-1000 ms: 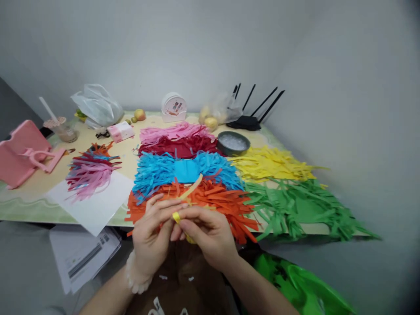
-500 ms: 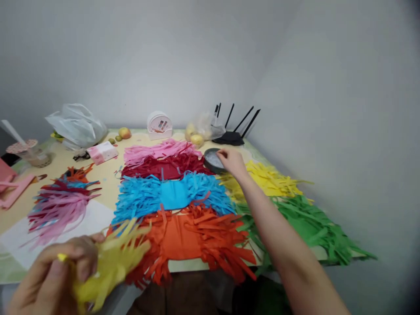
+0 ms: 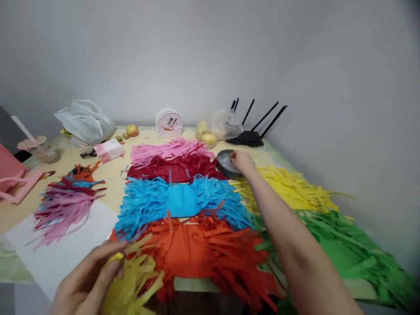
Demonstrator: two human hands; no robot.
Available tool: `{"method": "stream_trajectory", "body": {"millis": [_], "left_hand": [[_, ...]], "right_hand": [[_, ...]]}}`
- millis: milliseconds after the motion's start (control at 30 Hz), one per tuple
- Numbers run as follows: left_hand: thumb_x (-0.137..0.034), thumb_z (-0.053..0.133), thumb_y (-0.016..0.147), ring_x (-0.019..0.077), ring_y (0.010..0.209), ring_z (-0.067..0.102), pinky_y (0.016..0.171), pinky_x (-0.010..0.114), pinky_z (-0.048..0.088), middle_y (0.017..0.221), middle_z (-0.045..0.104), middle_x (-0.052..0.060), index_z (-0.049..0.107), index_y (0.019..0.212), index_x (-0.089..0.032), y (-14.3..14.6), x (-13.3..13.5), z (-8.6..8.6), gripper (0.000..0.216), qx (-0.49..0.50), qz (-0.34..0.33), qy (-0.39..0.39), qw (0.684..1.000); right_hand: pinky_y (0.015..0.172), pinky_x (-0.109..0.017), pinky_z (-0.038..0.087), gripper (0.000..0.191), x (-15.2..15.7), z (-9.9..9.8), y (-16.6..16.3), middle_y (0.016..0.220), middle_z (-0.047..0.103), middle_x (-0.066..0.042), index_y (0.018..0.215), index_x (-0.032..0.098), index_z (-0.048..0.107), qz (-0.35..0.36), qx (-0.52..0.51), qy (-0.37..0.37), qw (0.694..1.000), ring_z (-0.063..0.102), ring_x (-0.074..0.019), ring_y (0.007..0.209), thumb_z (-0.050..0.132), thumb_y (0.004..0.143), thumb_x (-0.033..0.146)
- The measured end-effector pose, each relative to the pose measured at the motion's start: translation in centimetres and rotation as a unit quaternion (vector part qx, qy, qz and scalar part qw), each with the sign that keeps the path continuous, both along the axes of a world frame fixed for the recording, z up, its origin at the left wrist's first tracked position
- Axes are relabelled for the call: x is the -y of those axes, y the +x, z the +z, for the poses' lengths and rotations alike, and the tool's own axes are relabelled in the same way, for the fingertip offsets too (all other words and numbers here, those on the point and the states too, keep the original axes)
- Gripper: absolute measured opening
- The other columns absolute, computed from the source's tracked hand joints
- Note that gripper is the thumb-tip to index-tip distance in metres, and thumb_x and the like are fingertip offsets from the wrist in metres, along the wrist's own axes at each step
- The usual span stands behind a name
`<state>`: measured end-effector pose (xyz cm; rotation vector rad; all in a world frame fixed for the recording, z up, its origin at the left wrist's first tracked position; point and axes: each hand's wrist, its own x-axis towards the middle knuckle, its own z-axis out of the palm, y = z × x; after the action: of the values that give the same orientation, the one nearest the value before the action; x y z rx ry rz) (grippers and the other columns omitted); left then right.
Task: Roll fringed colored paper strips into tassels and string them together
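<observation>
My left hand [image 3: 95,275], low at the front, pinches the twisted top of a yellow paper tassel [image 3: 131,280], whose fringe hangs to the right over orange paper. My right hand [image 3: 242,162] reaches into a round dark dish [image 3: 226,168] with something pale and clear inside; its fingers are pressed together and their tips are partly hidden. Under and ahead of my arms lie fringed sheets of orange paper [image 3: 187,253], blue paper [image 3: 182,199], dark red paper [image 3: 173,170] and pink paper [image 3: 170,148]. Yellow fringed paper [image 3: 288,188] and green fringed paper [image 3: 341,249] lie right of my forearm.
Finished-looking multicoloured tassels [image 3: 65,201] lie at the left, partly on a white sheet [image 3: 75,245]. Farther back are a lidded cup [image 3: 42,151], a plastic bag [image 3: 85,122], a tissue pack [image 3: 110,151], an apple [image 3: 132,130], bagged yellow fruit [image 3: 209,139] and a black router [image 3: 246,138].
My left hand has moved right and the yellow tassel now hangs lower. My right hand has lowered its fingers further into the dish. The view has shifted slightly.
</observation>
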<state>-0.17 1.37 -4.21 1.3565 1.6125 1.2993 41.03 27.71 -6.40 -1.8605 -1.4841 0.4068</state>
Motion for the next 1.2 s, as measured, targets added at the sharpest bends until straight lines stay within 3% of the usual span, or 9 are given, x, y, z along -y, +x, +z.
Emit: {"method": "stream_trajectory", "body": {"millis": [100, 233, 300, 367, 433, 533, 867, 1067, 1200], "left_hand": [[-0.038, 0.073, 0.081, 0.0137, 0.063, 0.066, 0.059, 0.017, 0.053, 0.064, 0.068, -0.002, 0.070, 0.088, -0.023, 1.0, -0.6, 0.5, 0.017, 0.050, -0.020, -0.001, 0.999], [-0.031, 0.072, 0.083, 0.0121, 0.064, 0.066, 0.064, 0.018, 0.053, 0.065, 0.069, -0.001, 0.067, 0.081, -0.020, 2.3, -0.9, 1.0, 0.012, 0.106, -0.063, 0.007, 0.992], [-0.028, 0.071, 0.083, 0.0115, 0.064, 0.066, 0.064, 0.018, 0.052, 0.066, 0.069, -0.001, 0.067, 0.081, -0.019, 2.6, -0.8, 0.9, 0.010, 0.133, -0.076, 0.010, 0.988], [-0.026, 0.070, 0.084, 0.0106, 0.065, 0.066, 0.065, 0.018, 0.051, 0.068, 0.069, -0.002, 0.067, 0.082, -0.019, 2.5, -0.3, 0.6, 0.008, 0.149, -0.088, 0.020, 0.985], [-0.025, 0.069, 0.086, 0.0102, 0.068, 0.066, 0.067, 0.018, 0.051, 0.070, 0.069, -0.001, 0.068, 0.083, -0.018, 2.3, 0.4, 0.2, 0.007, 0.153, -0.101, 0.027, 0.983], [-0.024, 0.067, 0.087, 0.0102, 0.068, 0.065, 0.067, 0.018, 0.050, 0.072, 0.069, -0.001, 0.068, 0.083, -0.018, 2.0, 1.4, -0.2, 0.008, 0.156, -0.113, 0.037, 0.981], [-0.021, 0.064, 0.089, 0.0094, 0.068, 0.064, 0.067, 0.018, 0.049, 0.072, 0.068, -0.002, 0.066, 0.082, -0.018, 1.1, 2.8, -0.5, 0.008, 0.101, -0.133, 0.081, 0.983], [-0.022, 0.065, 0.089, 0.0140, 0.076, 0.064, 0.073, 0.024, 0.047, 0.079, 0.069, 0.001, 0.069, 0.083, -0.018, 0.7, 3.0, -1.1, 0.009, -0.067, -0.100, 0.116, 0.986], [-0.022, 0.059, 0.093, 0.0161, 0.085, 0.066, 0.078, 0.026, 0.049, 0.089, 0.072, 0.003, 0.070, 0.096, -0.019, 0.6, 2.9, -1.7, 0.012, -0.092, -0.122, 0.116, 0.982]], "right_hand": [[0.078, -0.033, 0.051, 0.021, 3.9, 1.7, -3.3, 0.084, 0.073, -0.011, 0.085, 0.013, 0.067, 0.048, -0.063, 0.062, 0.995, 0.068, -0.0197, 0.081, 0.063, 0.090, 0.034], [0.071, -0.031, 0.054, 0.023, 12.9, 3.0, -12.1, 0.082, 0.075, -0.006, 0.086, 0.021, 0.068, 0.219, -0.174, 0.068, 0.958, 0.069, -0.0186, 0.073, 0.065, 0.086, 0.044], [0.068, -0.029, 0.056, 0.018, 17.5, 3.1, -16.6, 0.079, 0.074, -0.004, 0.082, 0.022, 0.068, 0.308, -0.268, 0.042, 0.912, 0.069, -0.0176, 0.072, 0.069, 0.084, 0.040], [0.067, -0.028, 0.057, 0.015, 21.0, 2.9, -20.1, 0.078, 0.073, -0.003, 0.080, 0.022, 0.069, 0.352, -0.371, 0.018, 0.859, 0.069, -0.0170, 0.072, 0.074, 0.080, 0.036], [0.067, -0.027, 0.058, 0.014, 22.9, 2.6, -22.5, 0.078, 0.073, -0.002, 0.079, 0.021, 0.070, 0.358, -0.450, -0.004, 0.818, 0.069, -0.0161, 0.071, 0.078, 0.077, 0.033], [0.066, -0.026, 0.059, 0.013, 24.2, 2.1, -24.2, 0.074, 0.073, -0.001, 0.079, 0.020, 0.071, 0.348, -0.511, -0.017, 0.786, 0.070, -0.0147, 0.067, 0.080, 0.076, 0.029], [0.058, -0.022, 0.056, 0.009, 25.9, 1.2, -25.2, 0.069, 0.072, 0.000, 0.074, 0.020, 0.073, 0.301, -0.501, 0.002, 0.811, 0.067, -0.0134, 0.061, 0.081, 0.073, 0.026], [0.057, -0.021, 0.054, 0.006, 26.2, 0.4, -25.4, 0.071, 0.069, 0.000, 0.077, 0.021, 0.074, 0.299, -0.482, 0.035, 0.823, 0.065, -0.0127, 0.063, 0.077, 0.077, 0.025], [0.066, -0.024, 0.056, 0.004, 26.2, -0.4, -25.5, 0.082, 0.066, -0.002, 0.081, 0.022, 0.074, 0.289, -0.471, 0.075, 0.831, 0.065, -0.0146, 0.077, 0.076, 0.079, 0.025]]}}
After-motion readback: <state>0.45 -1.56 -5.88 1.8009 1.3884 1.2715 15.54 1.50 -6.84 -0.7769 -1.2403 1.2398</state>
